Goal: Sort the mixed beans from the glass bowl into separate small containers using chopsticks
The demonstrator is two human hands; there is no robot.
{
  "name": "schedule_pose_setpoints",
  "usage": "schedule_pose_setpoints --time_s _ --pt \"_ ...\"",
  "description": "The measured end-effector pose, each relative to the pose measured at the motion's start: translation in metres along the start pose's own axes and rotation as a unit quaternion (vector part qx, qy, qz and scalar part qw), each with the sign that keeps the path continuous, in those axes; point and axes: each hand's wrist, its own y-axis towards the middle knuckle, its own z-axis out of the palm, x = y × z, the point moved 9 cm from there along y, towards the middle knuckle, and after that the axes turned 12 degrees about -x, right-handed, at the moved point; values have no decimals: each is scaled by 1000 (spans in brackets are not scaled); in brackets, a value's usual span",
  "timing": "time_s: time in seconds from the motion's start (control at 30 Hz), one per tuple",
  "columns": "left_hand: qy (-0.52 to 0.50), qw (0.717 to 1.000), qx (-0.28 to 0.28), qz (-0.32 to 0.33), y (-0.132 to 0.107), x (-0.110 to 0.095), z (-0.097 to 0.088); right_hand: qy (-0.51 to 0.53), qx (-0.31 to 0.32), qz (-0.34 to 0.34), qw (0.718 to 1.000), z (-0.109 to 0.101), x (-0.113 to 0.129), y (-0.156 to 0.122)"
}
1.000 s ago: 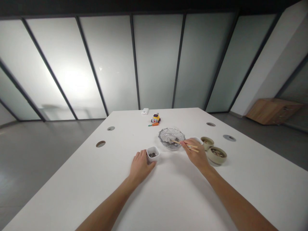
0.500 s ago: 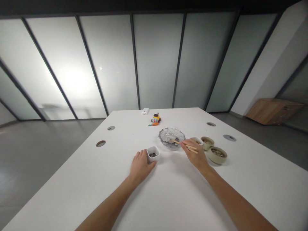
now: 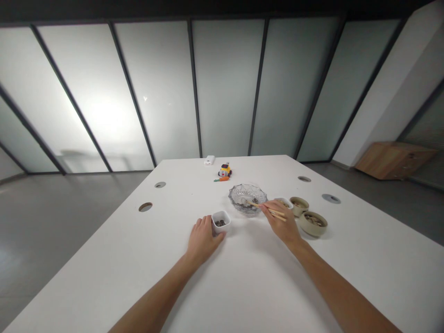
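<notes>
My left hand (image 3: 204,239) is closed around the left and near sides of a small white square bowl (image 3: 226,226), which stands on the table. Dark small pieces (image 3: 219,223) lie in the bottom of that bowl. In my right hand (image 3: 281,221) is a pair of chopsticks (image 3: 274,212), pinched between the fingers. Their tips reach into a clear cut-glass bowl (image 3: 239,207), where some dark bits (image 3: 255,200) show. The pieces are too small to name, and whether the tips grip one I cannot tell.
Right of my right hand stand two beige bowls (image 3: 315,230) with brownish pieces inside, and another white bowl (image 3: 286,201), partly hidden. Farther back on the white table (image 3: 187,286) are a yellow toy vehicle (image 3: 226,169), an orange carrot-shaped thing (image 3: 224,178) and a white box-like object (image 3: 209,160).
The chopsticks have shifted very slightly within the glass bowl. My left hand and the white bowl stay where they were.
</notes>
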Motion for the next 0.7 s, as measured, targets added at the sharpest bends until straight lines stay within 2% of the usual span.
schedule_pose_setpoints --time_s 0.13,0.27,0.37,0.47,0.53,0.6,0.7 --pt "1 1000 -1 2 0 1 1 0 -25 6 1000 -7 2 5" --pt "2 1000 6 -6 0 2 2 21 -67 68 995 -18 3 14" --pt "5 1000 10 -7 0 1 1 63 -45 99 992 -16 13 18" --pt "13 1000 10 -11 1 0 0 86 -1 81 993 -9 33 18" --pt "13 1000 10 -13 1 0 0 88 8 66 994 -8 42 18" --pt "10 1000 9 -15 1 1 0 81 -11 68 994 -12 41 19" --pt "4 1000 8 -17 1 1 0 48 -59 81 994 -22 24 20"
